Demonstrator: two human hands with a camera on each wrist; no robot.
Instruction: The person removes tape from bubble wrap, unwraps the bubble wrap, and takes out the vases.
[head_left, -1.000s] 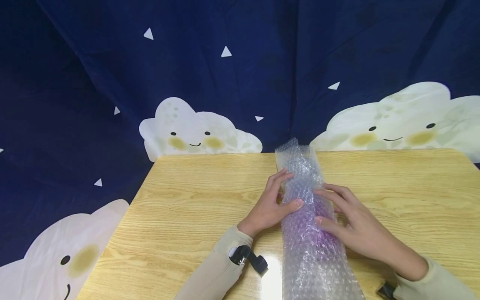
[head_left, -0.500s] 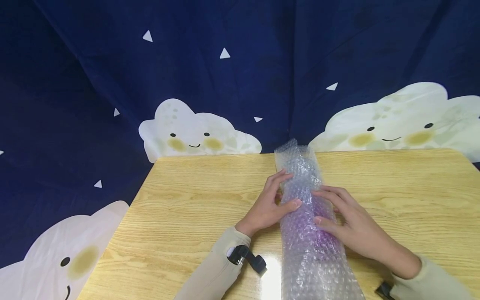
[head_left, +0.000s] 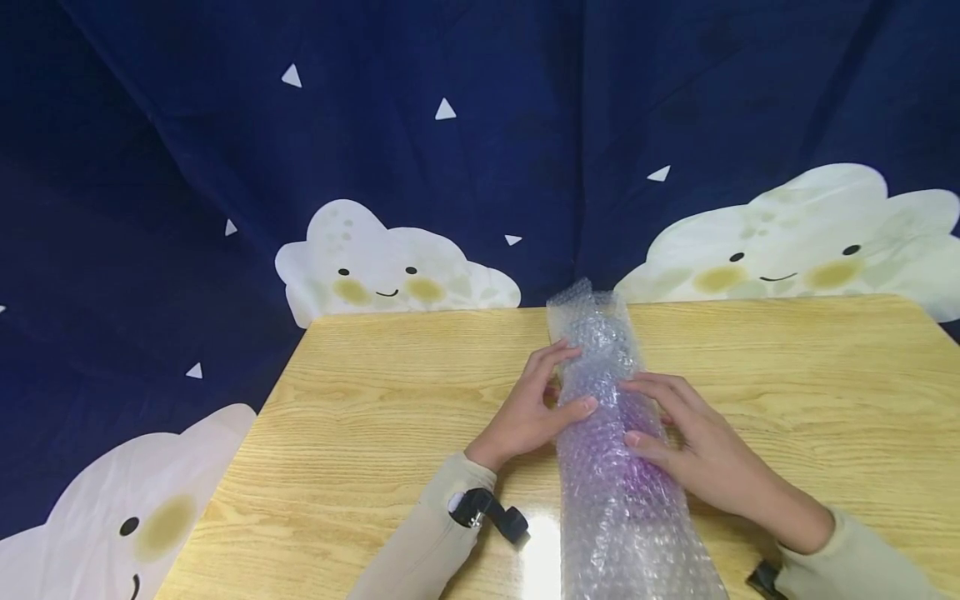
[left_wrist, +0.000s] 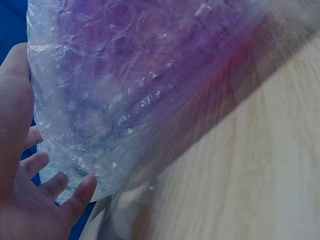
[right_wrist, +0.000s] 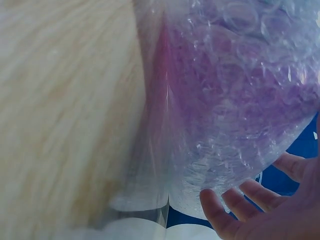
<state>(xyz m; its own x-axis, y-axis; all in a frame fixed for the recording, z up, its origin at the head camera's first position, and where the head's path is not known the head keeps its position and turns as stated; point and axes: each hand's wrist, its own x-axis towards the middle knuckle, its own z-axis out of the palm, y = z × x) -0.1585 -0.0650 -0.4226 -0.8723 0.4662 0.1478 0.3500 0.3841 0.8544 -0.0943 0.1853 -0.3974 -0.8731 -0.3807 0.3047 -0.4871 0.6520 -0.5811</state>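
Observation:
A long bundle in clear bubble wrap (head_left: 607,450), purple and pink showing through its middle, lies lengthwise on the wooden table. On its left side rests my left hand (head_left: 528,412), thumb on top and fingers spread along the edge. My right hand (head_left: 708,450) touches the opposite side, its thumb and fingertips apart on the wrap. In the left wrist view, the relaxed fingers of the left hand (left_wrist: 37,200) are beside the wrap (left_wrist: 115,90). The right wrist view shows the right hand (right_wrist: 270,205) with loosely bent fingers by the wrap (right_wrist: 225,95). What the wrap encloses is unclear.
The wooden table (head_left: 375,392) extends to both sides of the bundle. Behind it hangs a dark blue cloth (head_left: 420,167) printed with white clouds and triangles. The wrap's far end reaches the table's back edge. Each wrist carries a black strap.

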